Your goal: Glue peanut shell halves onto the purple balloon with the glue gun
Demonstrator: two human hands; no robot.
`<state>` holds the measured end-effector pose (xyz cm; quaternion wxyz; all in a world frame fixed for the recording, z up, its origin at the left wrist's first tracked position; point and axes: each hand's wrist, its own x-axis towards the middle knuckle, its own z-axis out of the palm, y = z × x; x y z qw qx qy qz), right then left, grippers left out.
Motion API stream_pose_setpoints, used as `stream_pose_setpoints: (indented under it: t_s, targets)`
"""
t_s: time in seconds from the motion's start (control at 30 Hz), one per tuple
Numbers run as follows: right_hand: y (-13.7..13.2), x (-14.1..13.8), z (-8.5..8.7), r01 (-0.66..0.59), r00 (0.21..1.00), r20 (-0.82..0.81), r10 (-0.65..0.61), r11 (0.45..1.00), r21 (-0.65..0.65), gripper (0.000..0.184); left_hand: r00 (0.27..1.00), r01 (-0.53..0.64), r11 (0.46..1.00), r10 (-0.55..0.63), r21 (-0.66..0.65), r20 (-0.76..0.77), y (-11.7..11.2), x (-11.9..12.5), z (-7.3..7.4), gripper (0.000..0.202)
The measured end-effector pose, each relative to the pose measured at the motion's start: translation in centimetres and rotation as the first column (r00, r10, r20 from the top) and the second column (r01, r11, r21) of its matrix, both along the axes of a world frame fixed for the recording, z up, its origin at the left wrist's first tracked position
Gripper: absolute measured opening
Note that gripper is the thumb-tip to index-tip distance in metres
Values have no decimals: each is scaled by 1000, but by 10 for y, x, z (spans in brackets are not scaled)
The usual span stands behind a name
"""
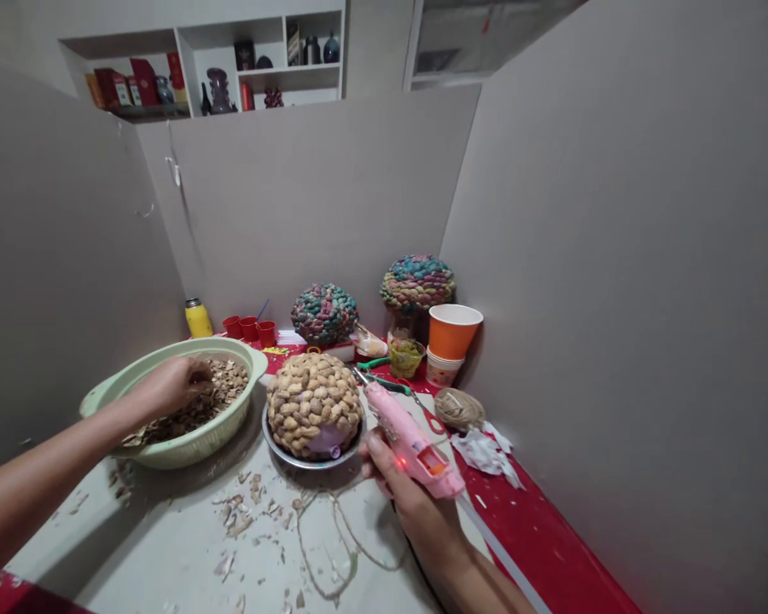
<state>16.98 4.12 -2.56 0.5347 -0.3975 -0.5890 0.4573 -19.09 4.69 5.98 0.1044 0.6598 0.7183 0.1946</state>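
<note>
My right hand (416, 495) grips a pink glue gun (406, 435), its nozzle pointing toward a dome covered in peanut shells (313, 402). The dome sits in a metal dish (282, 450) at the middle of the table. My left hand (176, 384) reaches into a pale green basin (172, 452) full of shell pieces (221, 384), fingers curled down among them. Whether it holds any is hidden.
Two painted shell domes (323, 312) (417, 281) stand at the back, with an orange cup (453, 331), small red cups (249, 327), a yellow bottle (198, 318), green scissors (384, 382), twine (457, 408) and white scraps (486, 448). Shell bits and string (333, 546) litter the table. Grey partitions enclose three sides.
</note>
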Motion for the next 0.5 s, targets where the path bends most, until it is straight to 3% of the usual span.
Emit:
stream_pose_setpoints:
  t_s: [0.2, 0.37, 0.43, 0.47, 0.5]
  targets:
    - [9, 7, -10, 40, 993, 105, -47, 997, 62, 45, 971, -44, 994, 18, 105, 237, 3, 7, 10, 21]
    - [14, 7, -13, -6, 992, 125, -2, 998, 66, 40, 929, -25, 977, -55, 212, 366, -15, 55, 12, 21]
    - [14, 5, -12, -29, 992, 125, 20, 997, 72, 40, 903, 13, 928, -171, 372, 394, -27, 83, 5, 15]
    - [14, 4, -11, -47, 992, 125, 37, 996, 81, 40, 917, 46, 896, -213, 443, 336, -31, 97, 0, 8]
    - [14, 3, -10, -70, 991, 122, 58, 993, 92, 40, 933, 82, 828, -259, 555, 249, -35, 109, -6, 3]
